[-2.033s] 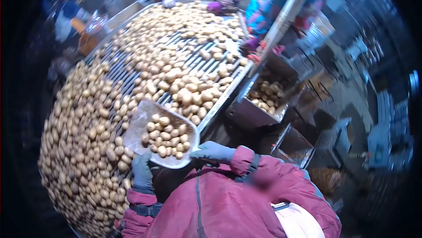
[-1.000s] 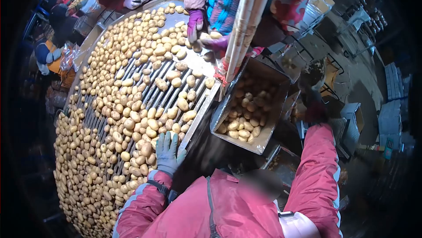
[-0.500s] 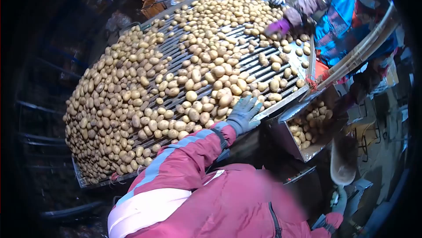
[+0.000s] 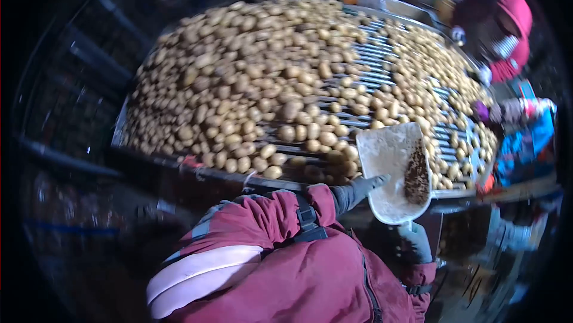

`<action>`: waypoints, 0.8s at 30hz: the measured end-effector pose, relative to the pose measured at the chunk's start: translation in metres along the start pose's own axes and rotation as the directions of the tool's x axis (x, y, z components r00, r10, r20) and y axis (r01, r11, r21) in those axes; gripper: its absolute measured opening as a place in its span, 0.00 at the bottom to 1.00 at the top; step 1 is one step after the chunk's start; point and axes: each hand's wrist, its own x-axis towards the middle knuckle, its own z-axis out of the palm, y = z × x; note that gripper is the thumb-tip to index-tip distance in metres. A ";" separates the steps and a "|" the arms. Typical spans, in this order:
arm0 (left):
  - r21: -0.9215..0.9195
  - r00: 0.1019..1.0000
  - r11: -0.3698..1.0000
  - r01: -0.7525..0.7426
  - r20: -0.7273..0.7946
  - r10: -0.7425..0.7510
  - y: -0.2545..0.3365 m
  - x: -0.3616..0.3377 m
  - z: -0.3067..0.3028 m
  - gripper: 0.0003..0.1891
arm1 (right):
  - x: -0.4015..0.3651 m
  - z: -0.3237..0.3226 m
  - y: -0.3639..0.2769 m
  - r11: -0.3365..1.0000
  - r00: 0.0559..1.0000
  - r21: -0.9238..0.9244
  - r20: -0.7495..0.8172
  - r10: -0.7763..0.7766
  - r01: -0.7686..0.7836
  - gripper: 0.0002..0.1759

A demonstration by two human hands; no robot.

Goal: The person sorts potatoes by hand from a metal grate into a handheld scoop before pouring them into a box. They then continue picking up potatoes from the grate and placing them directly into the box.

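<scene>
A white scoop (image 4: 385,159) with dark dirt along its right inner side is held up at the near edge of the sorting table. My right hand (image 4: 415,243), in a grey-green glove, is closed round its handle at the lower end. My left hand (image 4: 357,193), in a dark glove, grips the scoop's left rim, with a finger over its inner face; its other fingers are hidden. Many potatoes (image 4: 239,96) lie beyond the scoop, heaped on the left and spread thinner over the slats (image 4: 373,51) on the right.
A metal edge (image 4: 262,184) runs along the near side of the table. A person in a red hooded top (image 4: 516,31) stands at the far right side. Closer on the right, another person's purple-gloved hand (image 4: 481,111) is at the potatoes.
The scoop has risen from low on the right to the table edge, in my right hand. My left hand has left the potatoes and taken its rim. The view has turned left.
</scene>
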 end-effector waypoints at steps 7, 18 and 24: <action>-0.184 0.825 0.947 -0.262 -0.553 0.120 -0.013 -0.096 -0.117 0.19 | 0.124 0.118 -0.021 0.734 0.938 -0.590 0.281 -0.204 0.337 0.21; -0.524 0.617 0.456 -0.719 -0.783 0.074 -0.003 -0.233 -0.212 0.26 | 0.207 0.332 0.026 0.636 0.499 -0.414 0.865 0.051 0.652 0.14; 0.243 0.094 0.883 -0.402 -0.948 0.304 0.030 -0.315 -0.324 0.23 | 0.218 0.482 0.070 0.766 0.388 -0.409 0.894 0.226 0.496 0.14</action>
